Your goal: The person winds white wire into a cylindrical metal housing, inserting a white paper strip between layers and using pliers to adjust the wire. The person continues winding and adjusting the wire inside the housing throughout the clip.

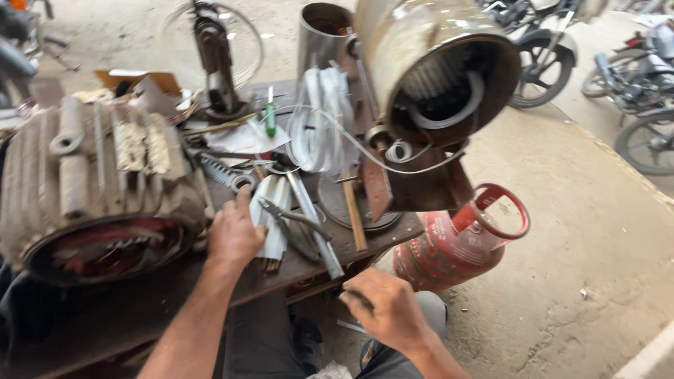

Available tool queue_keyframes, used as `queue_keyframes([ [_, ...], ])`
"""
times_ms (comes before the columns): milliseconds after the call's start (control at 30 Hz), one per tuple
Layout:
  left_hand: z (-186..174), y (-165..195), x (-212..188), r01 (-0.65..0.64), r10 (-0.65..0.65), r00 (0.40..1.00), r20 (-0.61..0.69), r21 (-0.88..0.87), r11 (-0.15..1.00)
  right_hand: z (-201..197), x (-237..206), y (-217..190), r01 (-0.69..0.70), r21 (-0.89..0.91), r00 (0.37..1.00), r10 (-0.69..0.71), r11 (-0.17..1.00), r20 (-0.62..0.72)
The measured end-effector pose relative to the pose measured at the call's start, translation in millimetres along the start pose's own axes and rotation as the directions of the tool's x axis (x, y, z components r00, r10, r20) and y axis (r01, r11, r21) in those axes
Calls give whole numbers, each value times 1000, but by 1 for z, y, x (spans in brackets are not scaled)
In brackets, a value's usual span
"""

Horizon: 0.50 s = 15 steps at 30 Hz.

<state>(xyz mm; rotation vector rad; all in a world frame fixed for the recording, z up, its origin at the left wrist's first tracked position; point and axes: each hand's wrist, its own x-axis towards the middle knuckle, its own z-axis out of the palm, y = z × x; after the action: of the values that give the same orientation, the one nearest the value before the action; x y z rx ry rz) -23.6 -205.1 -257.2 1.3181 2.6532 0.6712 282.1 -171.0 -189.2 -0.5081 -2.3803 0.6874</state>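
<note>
We rest our left hand (235, 235) flat and open on paper strips (270, 210) by pliers (291, 224), our right hand (390, 309) closed around a thin dark piece (359, 299), red cylinder (449, 242) beyond.

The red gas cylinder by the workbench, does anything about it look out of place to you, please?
Yes: the red gas cylinder lies tipped on its side on the ground, against the wooden workbench edge, rather than standing upright.
</note>
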Motion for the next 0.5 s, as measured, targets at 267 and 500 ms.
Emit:
queue_keyframes([
  [267,-4,10,8,138,-144,978,152,51,989,-10,-2,-16,15,102,1000,-14,995,-7],
  [500,-7,7,11,160,-163,982,90,38,986,-75,-13,-62,504,-110,625,-450,856,-638],
])
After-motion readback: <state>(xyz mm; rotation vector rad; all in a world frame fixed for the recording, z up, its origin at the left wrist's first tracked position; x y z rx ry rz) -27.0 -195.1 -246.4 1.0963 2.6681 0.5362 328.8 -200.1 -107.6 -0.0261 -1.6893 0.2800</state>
